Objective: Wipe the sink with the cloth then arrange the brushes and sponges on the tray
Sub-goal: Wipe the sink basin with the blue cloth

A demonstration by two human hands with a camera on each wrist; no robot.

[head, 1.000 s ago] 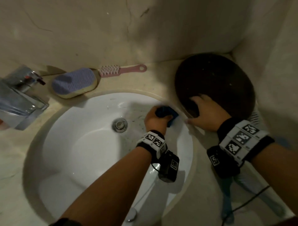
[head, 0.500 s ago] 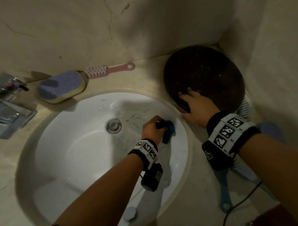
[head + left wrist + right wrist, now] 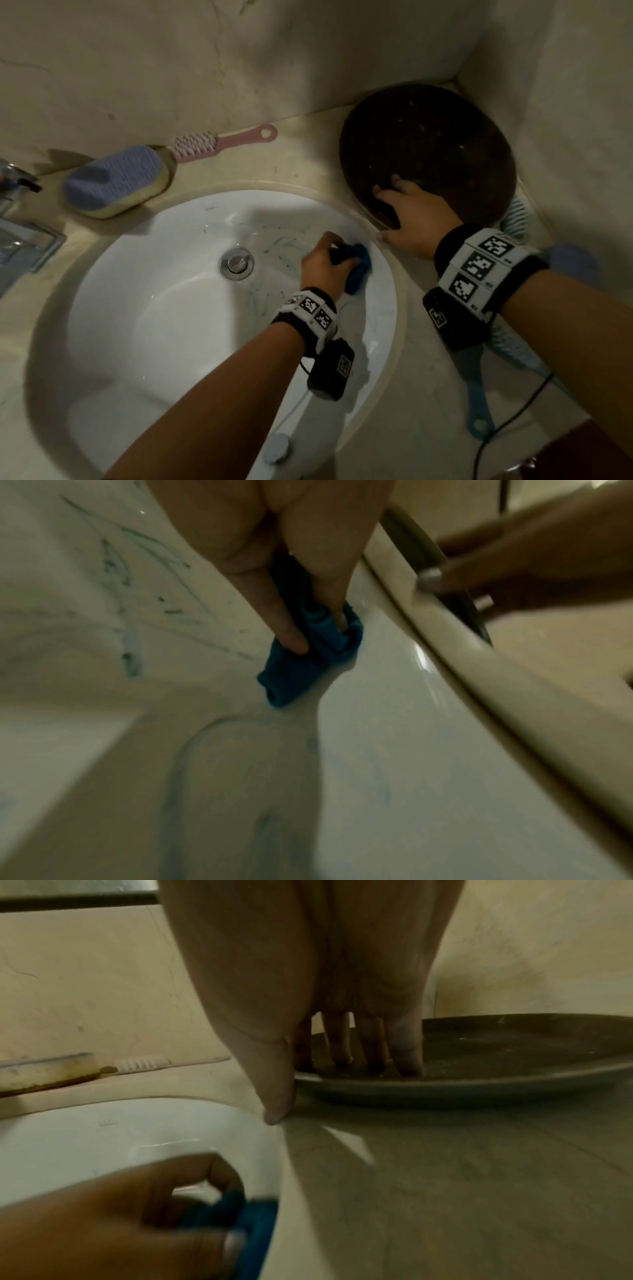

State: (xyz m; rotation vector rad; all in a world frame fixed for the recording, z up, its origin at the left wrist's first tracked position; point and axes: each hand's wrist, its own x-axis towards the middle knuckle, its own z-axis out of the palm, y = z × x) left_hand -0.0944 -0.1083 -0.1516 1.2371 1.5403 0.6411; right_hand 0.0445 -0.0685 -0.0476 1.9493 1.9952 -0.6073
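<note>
My left hand (image 3: 325, 263) grips a bunched blue cloth (image 3: 356, 274) (image 3: 308, 653) and presses it against the right inner wall of the white sink (image 3: 154, 308), beside green scribble marks (image 3: 284, 246). My right hand (image 3: 407, 219) rests on the near rim of the dark round tray (image 3: 445, 144) (image 3: 496, 1080), fingers straight on the tray and thumb on the counter. A purple and yellow sponge (image 3: 116, 181) and a pink brush (image 3: 222, 142) lie behind the sink. A blue brush (image 3: 479, 394) lies on the counter under my right wrist.
The chrome tap (image 3: 20, 233) stands at the left edge. A drain plug (image 3: 236, 263) sits in the sink's middle. Walls close in behind and to the right of the tray. A striped brush head (image 3: 517, 216) and a purple sponge (image 3: 568, 263) lie right of the tray. A black cable (image 3: 507, 421) crosses the counter.
My left hand has drawn the cloth down the sink's right wall, from near the rim toward me. My right hand has stayed on the tray's rim. The view has shifted right.
</note>
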